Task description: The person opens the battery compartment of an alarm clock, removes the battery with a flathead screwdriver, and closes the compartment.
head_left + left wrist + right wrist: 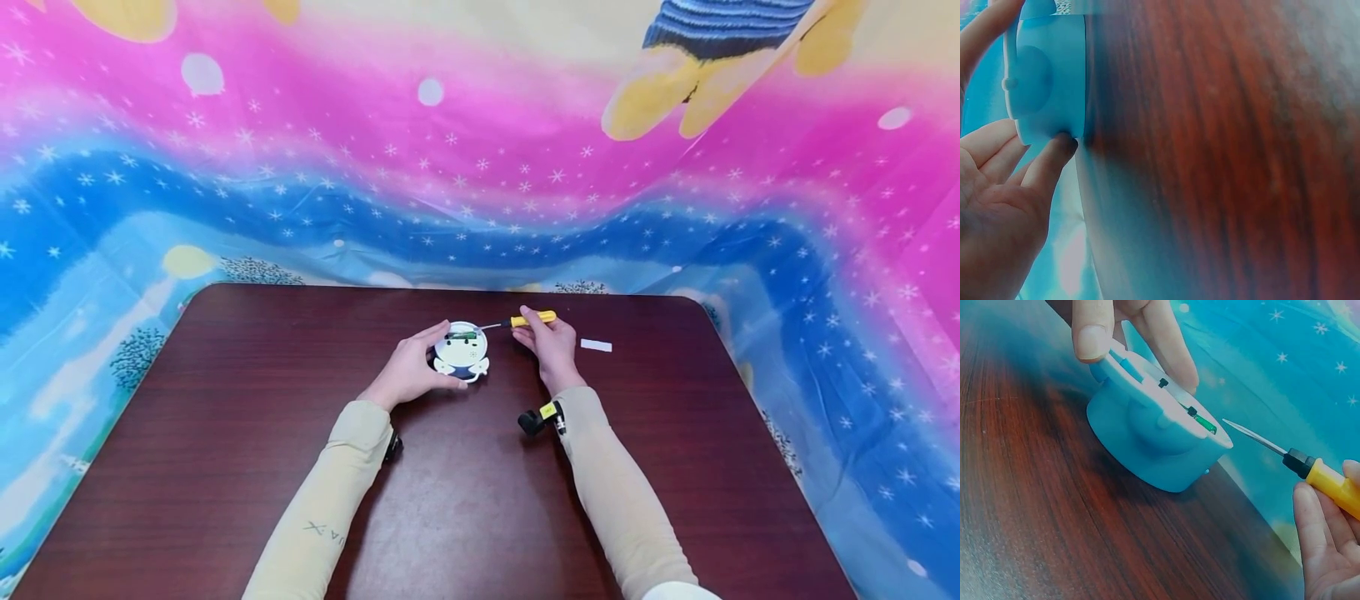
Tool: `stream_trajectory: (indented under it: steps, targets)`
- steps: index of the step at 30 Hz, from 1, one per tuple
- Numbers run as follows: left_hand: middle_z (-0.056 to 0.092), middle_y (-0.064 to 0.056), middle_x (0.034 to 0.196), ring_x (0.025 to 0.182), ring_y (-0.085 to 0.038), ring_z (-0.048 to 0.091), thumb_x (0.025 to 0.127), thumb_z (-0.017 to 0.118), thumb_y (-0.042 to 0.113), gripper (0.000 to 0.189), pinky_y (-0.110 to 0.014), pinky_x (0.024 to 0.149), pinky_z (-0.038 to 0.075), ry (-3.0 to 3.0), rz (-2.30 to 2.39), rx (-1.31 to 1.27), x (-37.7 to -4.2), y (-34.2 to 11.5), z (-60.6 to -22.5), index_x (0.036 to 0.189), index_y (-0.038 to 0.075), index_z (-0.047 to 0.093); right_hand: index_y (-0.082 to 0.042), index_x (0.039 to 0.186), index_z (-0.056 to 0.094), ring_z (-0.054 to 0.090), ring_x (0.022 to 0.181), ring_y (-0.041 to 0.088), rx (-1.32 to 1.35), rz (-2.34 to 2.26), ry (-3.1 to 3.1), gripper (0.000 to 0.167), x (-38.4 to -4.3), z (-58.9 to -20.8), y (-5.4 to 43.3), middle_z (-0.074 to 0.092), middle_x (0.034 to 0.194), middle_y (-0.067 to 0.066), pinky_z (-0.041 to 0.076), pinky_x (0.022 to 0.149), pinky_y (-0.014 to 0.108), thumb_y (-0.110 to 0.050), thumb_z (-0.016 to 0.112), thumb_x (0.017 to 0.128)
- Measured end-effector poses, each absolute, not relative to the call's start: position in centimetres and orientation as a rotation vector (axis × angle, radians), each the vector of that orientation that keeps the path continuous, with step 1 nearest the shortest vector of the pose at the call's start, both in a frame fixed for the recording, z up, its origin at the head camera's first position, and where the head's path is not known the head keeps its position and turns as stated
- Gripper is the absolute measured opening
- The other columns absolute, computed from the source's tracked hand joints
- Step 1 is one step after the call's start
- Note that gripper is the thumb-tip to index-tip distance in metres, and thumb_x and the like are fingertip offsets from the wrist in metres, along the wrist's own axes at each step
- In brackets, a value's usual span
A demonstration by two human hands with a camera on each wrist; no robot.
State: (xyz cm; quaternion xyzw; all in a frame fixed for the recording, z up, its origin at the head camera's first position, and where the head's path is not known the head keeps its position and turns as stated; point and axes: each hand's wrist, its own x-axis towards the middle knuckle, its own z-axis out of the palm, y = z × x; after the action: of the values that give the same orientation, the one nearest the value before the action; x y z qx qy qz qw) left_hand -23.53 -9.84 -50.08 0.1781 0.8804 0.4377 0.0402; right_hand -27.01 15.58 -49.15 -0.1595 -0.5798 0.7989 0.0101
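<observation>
A small round clock (463,350) lies on the table, its white back upward. A green battery (461,336) shows in an uncovered slot there, and the right wrist view shows black knobs (1192,411) beside it. My left hand (411,367) holds the clock at its left side, fingers along the far edge and thumb at the near edge. By its yellow handle, my right hand (553,346) grips a screwdriver (532,318). Its metal tip points left, close to the clock's rim; in the right wrist view the tip looks apart from the clock.
To the right of my right hand lies a small white strip (596,345) on the dark wooden table (465,483). A printed cloth (450,167) hangs behind and around the table. A small black camera (534,421) is strapped at the right wrist.
</observation>
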Motion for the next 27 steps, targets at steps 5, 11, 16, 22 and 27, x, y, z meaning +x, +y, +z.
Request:
stream_trajectory:
  steps: [5,11,16,22,27]
  targets:
    - [0.039,-0.008,0.16,0.145,-0.019,0.035,0.066,0.097,0.041,0.111,-0.038,0.113,0.037,2.705,1.33,0.54,-23.5,-9.8,-49.9,0.155,0.004,0.041,0.002,0.115,0.066,0.074,0.074,0.018,-0.47,2.493,-1.793,0.037,-27.0,-48.7,15.5,0.073,0.094,0.014,0.059,0.079,0.032,-0.024,0.079,0.092]
    - [0.038,-0.007,0.16,0.146,-0.02,0.033,0.067,0.097,0.039,0.111,-0.038,0.114,0.035,2.704,1.319,0.538,-23.3,-9.8,-49.9,0.156,0.004,0.04,0.002,0.114,0.068,0.074,0.076,0.018,-0.445,2.489,-1.782,0.033,-27.0,-48.3,15.8,0.073,0.094,0.013,0.059,0.08,0.032,-0.02,0.079,0.092]
    - [0.039,-0.01,0.16,0.146,-0.02,0.034,0.067,0.098,0.036,0.11,-0.038,0.113,0.036,2.702,1.334,0.548,-23.3,-9.8,-49.8,0.155,0.002,0.041,0.002,0.117,0.069,0.074,0.077,0.018,-0.433,2.489,-1.772,0.032,-27.0,-48.0,16.2,0.072,0.101,0.016,0.059,0.08,0.031,-0.019,0.078,0.093]
    - [0.039,-0.009,0.16,0.145,-0.02,0.035,0.067,0.098,0.037,0.11,-0.038,0.113,0.037,2.702,1.332,0.539,-23.2,-9.7,-49.6,0.155,0.003,0.041,0.003,0.119,0.068,0.073,0.079,0.018,-0.431,2.488,-1.753,0.032,-27.1,-47.9,16.5,0.07,0.111,0.018,0.059,0.081,0.031,-0.014,0.076,0.094]
    - [0.039,-0.009,0.16,0.145,-0.02,0.035,0.067,0.098,0.035,0.11,-0.039,0.113,0.036,2.705,1.331,0.54,-23.1,-9.7,-49.7,0.155,0.002,0.041,0.003,0.121,0.066,0.073,0.08,0.018,-0.426,2.476,-1.752,0.032,-27.1,-47.7,16.7,0.065,0.124,0.026,0.059,0.082,0.032,-0.013,0.076,0.094]
